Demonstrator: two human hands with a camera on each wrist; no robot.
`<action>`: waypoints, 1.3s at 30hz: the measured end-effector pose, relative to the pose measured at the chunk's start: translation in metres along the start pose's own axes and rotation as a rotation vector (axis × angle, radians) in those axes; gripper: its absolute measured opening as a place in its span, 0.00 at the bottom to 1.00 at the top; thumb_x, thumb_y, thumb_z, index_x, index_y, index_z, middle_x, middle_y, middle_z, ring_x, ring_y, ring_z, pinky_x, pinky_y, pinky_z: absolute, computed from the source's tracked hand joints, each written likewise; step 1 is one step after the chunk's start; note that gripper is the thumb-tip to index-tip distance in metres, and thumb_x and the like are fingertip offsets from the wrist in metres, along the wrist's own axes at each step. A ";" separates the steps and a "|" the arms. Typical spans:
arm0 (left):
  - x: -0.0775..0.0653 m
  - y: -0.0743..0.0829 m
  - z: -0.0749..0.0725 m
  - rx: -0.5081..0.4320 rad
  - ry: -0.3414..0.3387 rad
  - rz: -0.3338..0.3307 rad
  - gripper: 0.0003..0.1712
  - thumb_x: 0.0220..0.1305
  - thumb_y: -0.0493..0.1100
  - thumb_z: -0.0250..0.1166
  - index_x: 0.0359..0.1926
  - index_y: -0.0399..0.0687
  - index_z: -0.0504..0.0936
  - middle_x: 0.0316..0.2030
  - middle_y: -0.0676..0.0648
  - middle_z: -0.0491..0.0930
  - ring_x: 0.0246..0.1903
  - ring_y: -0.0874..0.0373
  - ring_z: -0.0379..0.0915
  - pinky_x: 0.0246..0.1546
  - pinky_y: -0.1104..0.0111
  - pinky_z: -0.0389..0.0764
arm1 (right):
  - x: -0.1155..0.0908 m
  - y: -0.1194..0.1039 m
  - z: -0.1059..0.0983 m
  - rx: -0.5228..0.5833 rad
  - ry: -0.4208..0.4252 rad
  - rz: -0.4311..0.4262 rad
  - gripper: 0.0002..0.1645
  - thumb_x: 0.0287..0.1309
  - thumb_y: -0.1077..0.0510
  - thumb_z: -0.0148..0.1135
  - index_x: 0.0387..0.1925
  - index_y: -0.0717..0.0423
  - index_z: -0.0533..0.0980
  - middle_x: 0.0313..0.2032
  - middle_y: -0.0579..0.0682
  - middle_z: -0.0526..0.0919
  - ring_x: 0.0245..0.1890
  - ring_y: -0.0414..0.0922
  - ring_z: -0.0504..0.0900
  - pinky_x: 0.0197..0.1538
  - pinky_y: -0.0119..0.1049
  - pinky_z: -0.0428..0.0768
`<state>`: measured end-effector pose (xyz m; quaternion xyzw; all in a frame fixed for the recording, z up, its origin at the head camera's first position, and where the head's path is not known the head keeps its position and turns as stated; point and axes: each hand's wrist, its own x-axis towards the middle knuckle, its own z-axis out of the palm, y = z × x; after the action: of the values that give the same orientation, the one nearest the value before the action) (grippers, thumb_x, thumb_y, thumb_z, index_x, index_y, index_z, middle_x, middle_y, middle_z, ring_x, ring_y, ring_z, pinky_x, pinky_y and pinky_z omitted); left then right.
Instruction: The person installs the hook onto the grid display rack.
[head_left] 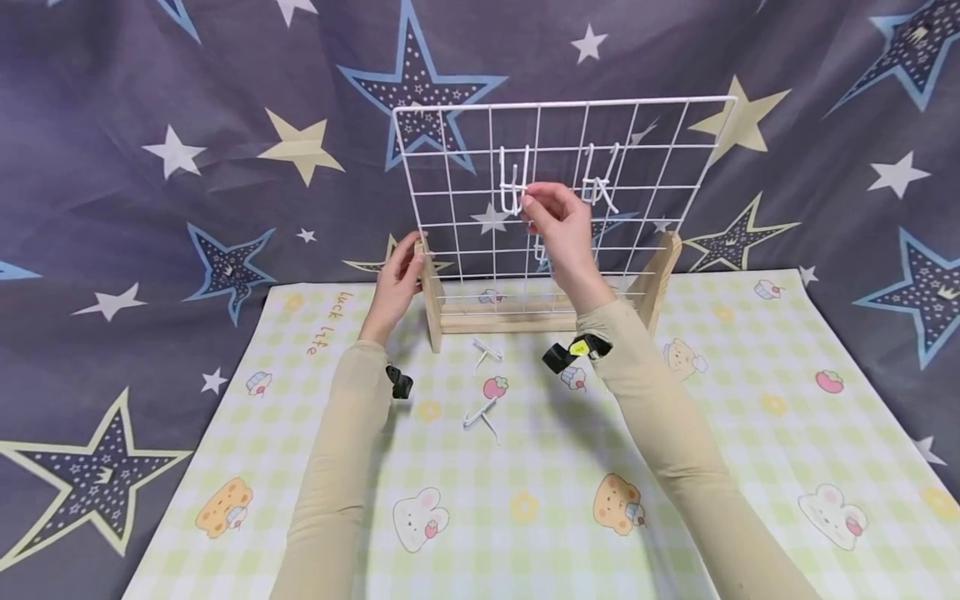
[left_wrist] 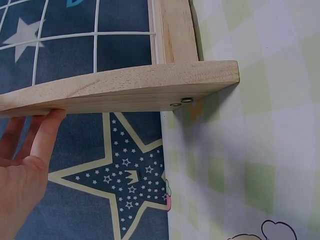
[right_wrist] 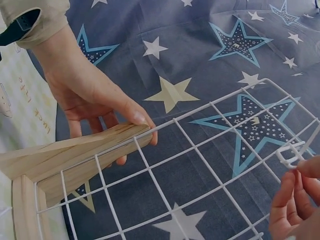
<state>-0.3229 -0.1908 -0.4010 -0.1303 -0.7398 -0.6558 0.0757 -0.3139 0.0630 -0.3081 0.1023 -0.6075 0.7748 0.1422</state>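
Observation:
A white wire grid panel stands upright in a wooden base. My left hand grips the top of the left wooden side support; the right wrist view shows its thumb on one face and fingers round the other. My right hand pinches a white wire hook at the panel's upper middle. In the right wrist view, fingertips of the right hand meet the hook against the wires. Another white hook hangs on the right, and one sits lower, partly hidden.
Two loose white hooks lie on the checked tablecloth before the stand, a nearer hook and a farther hook. The right wooden support stands behind my right forearm. A dark star-patterned cloth hangs behind the panel.

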 end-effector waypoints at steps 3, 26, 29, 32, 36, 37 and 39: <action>-0.003 0.009 0.003 0.002 -0.008 -0.001 0.26 0.75 0.39 0.50 0.70 0.42 0.62 0.59 0.28 0.70 0.55 0.43 0.71 0.48 0.53 0.80 | -0.005 0.002 -0.004 -0.038 -0.013 -0.024 0.09 0.60 0.71 0.61 0.43 0.71 0.76 0.32 0.50 0.82 0.28 0.42 0.77 0.31 0.28 0.76; 0.007 -0.018 -0.001 0.032 0.020 0.022 0.26 0.75 0.45 0.50 0.71 0.50 0.63 0.59 0.32 0.71 0.53 0.49 0.73 0.45 0.62 0.82 | -0.061 0.014 -0.048 -0.129 -0.067 -0.232 0.08 0.56 0.75 0.60 0.39 0.78 0.75 0.31 0.55 0.82 0.25 0.39 0.77 0.31 0.26 0.77; 0.006 -0.015 -0.001 0.016 0.015 0.023 0.26 0.75 0.43 0.50 0.71 0.48 0.63 0.59 0.31 0.70 0.52 0.49 0.73 0.45 0.61 0.82 | -0.063 0.013 -0.056 -0.118 -0.062 -0.245 0.08 0.56 0.75 0.60 0.38 0.78 0.74 0.30 0.56 0.82 0.26 0.40 0.78 0.32 0.27 0.78; 0.000 -0.003 0.002 0.019 0.011 0.024 0.26 0.75 0.41 0.49 0.71 0.45 0.62 0.59 0.29 0.70 0.51 0.48 0.73 0.46 0.58 0.82 | -0.065 0.013 -0.065 -0.120 -0.062 -0.258 0.07 0.56 0.75 0.59 0.37 0.78 0.74 0.31 0.57 0.82 0.26 0.41 0.79 0.33 0.28 0.79; -0.004 0.006 0.004 0.052 0.009 0.001 0.26 0.76 0.42 0.49 0.72 0.47 0.61 0.59 0.32 0.70 0.52 0.48 0.72 0.48 0.57 0.80 | -0.068 0.017 -0.078 -0.150 -0.077 -0.235 0.06 0.56 0.76 0.58 0.37 0.78 0.74 0.31 0.55 0.82 0.25 0.39 0.79 0.32 0.28 0.80; -0.003 0.004 0.004 0.053 0.011 -0.006 0.27 0.75 0.44 0.49 0.72 0.49 0.61 0.60 0.34 0.70 0.52 0.48 0.72 0.49 0.57 0.80 | -0.069 0.018 -0.081 -0.160 -0.082 -0.219 0.06 0.56 0.77 0.58 0.37 0.79 0.74 0.31 0.55 0.82 0.25 0.38 0.79 0.32 0.28 0.80; -0.003 0.004 0.003 0.063 0.010 -0.018 0.27 0.76 0.45 0.50 0.72 0.51 0.62 0.59 0.35 0.70 0.52 0.49 0.72 0.49 0.58 0.80 | -0.070 0.022 -0.089 -0.188 -0.092 -0.190 0.06 0.56 0.77 0.58 0.37 0.79 0.74 0.31 0.55 0.82 0.25 0.38 0.78 0.32 0.28 0.80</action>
<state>-0.3182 -0.1878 -0.3984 -0.1181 -0.7607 -0.6336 0.0774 -0.2549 0.1375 -0.3728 0.1808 -0.6707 0.6922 0.1958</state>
